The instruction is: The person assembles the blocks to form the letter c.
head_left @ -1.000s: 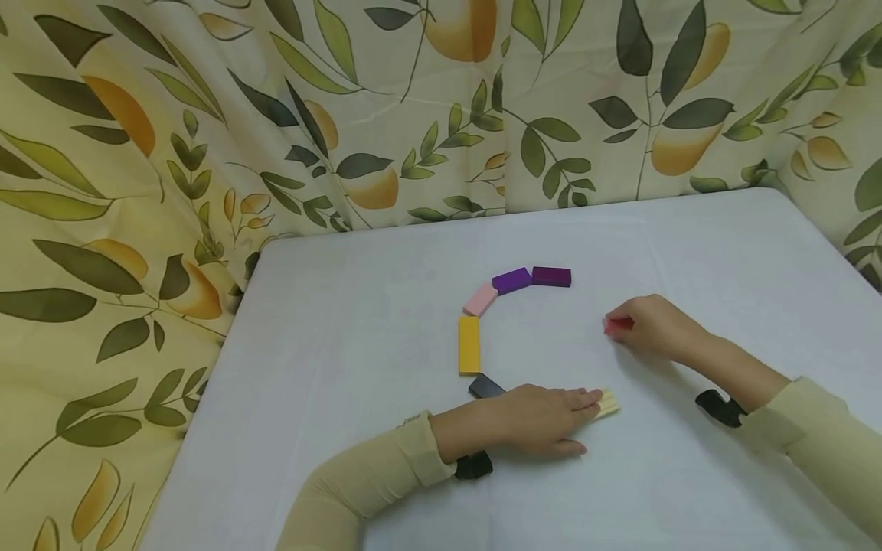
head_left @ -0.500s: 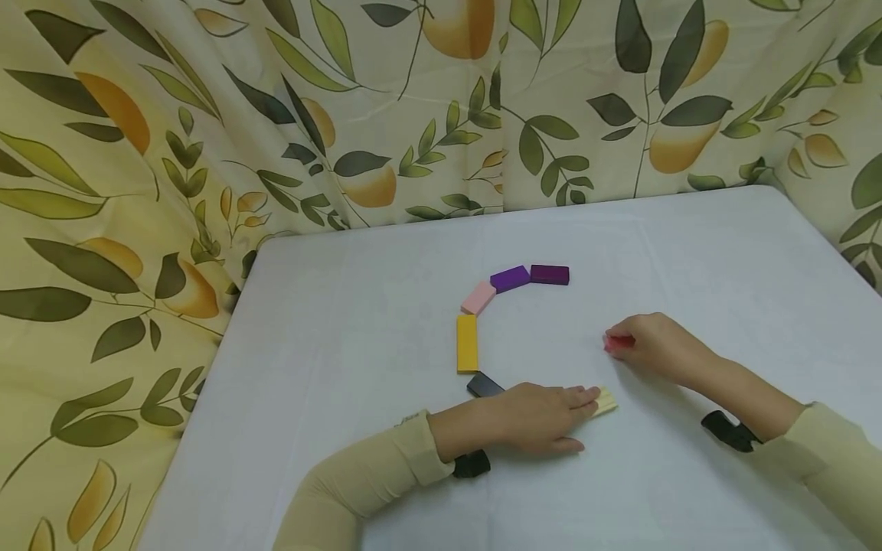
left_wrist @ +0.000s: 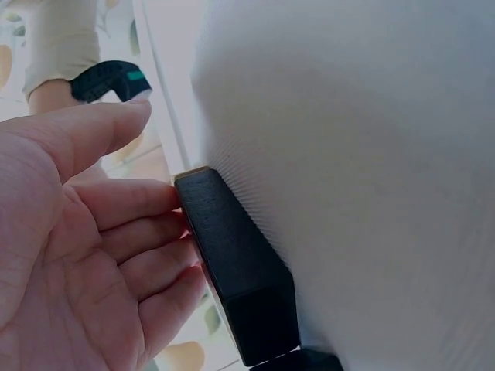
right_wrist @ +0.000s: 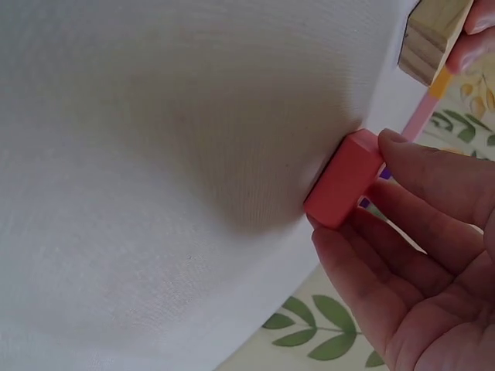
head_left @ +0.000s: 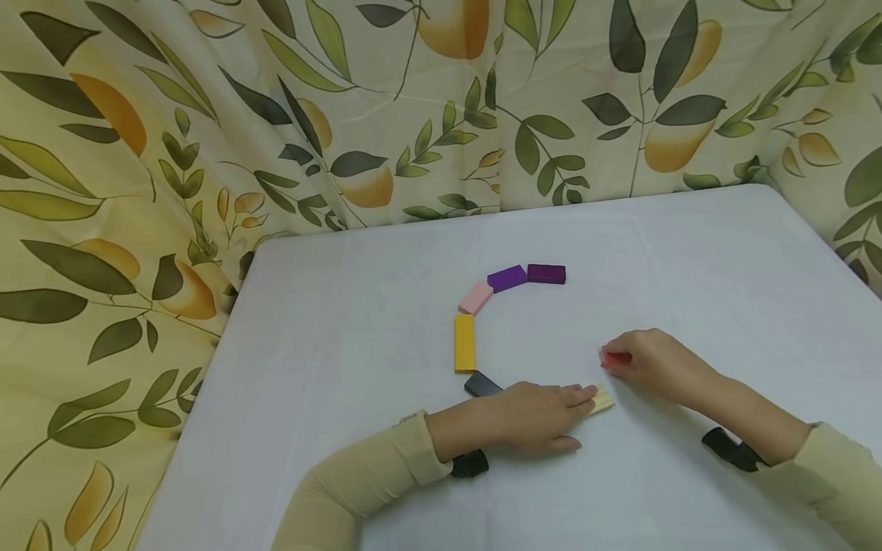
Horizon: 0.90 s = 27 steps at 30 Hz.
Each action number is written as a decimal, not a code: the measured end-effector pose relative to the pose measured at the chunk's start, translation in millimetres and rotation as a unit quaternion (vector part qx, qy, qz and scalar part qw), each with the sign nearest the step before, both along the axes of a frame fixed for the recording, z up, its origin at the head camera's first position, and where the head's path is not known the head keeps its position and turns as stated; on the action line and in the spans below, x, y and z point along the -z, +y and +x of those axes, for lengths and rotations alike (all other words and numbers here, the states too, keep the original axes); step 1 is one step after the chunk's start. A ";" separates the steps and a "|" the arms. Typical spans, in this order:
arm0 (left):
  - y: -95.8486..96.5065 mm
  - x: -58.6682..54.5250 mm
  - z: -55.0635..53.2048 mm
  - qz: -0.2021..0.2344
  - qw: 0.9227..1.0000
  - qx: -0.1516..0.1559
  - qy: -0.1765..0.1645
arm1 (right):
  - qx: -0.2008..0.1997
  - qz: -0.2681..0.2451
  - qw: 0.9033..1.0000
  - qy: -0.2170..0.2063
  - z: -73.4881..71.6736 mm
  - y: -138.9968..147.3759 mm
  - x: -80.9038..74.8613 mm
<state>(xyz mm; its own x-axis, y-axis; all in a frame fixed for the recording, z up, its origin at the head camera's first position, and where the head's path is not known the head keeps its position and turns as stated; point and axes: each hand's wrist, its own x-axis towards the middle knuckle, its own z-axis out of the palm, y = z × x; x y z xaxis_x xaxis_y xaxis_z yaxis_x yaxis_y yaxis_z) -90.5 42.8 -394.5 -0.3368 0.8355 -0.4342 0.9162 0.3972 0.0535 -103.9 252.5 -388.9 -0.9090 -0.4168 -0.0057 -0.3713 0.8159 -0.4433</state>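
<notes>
My right hand (head_left: 651,363) pinches a red wooden block (right_wrist: 344,178) between thumb and fingertips, low at the white tabletop. Just nearer to me lies a plain wood block (head_left: 602,400), its far end poking out from under the fingertips of my left hand (head_left: 537,417). That left hand lies with its fingers stretched out over the near part of a curved row of blocks. In the left wrist view its fingertips touch the side of a dark block (left_wrist: 232,255), and another dark piece shows at the bottom edge. A dark grey block (head_left: 482,384) sticks out beside the left wrist.
The row curves on away from me through a yellow block (head_left: 465,344), a pink block (head_left: 476,297), a purple block (head_left: 507,278) and a dark purple block (head_left: 547,274). A leaf-patterned curtain (head_left: 413,99) hangs behind the white table (head_left: 344,321).
My right hand has come nearer to me with the red block, closing on the plain wood block's end. The left hand keeps its place on the row.
</notes>
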 end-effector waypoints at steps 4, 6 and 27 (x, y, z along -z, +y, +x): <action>0.2 0.4 0.5 -0.001 1.000 0.002 0.005 | 0.005 -0.003 1.000 0.003 4.3 -0.2 0.6; 0.2 0.3 0.6 -0.001 1.000 0.003 0.004 | 0.008 -0.003 1.000 0.003 7.1 -0.3 0.6; -1.5 1.5 -0.6 0.017 1.000 0.002 -0.012 | 0.003 -0.009 1.000 0.018 23.7 -7.1 2.3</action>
<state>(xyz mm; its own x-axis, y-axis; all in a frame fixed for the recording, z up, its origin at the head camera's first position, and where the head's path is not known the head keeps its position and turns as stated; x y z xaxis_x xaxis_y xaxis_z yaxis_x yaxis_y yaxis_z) -91.1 41.3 -396.0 -0.3221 0.8514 -0.4140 0.9163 0.3903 0.0896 -80.2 245.4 -391.2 -0.9108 -0.4114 0.0348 -0.3829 0.8103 -0.4436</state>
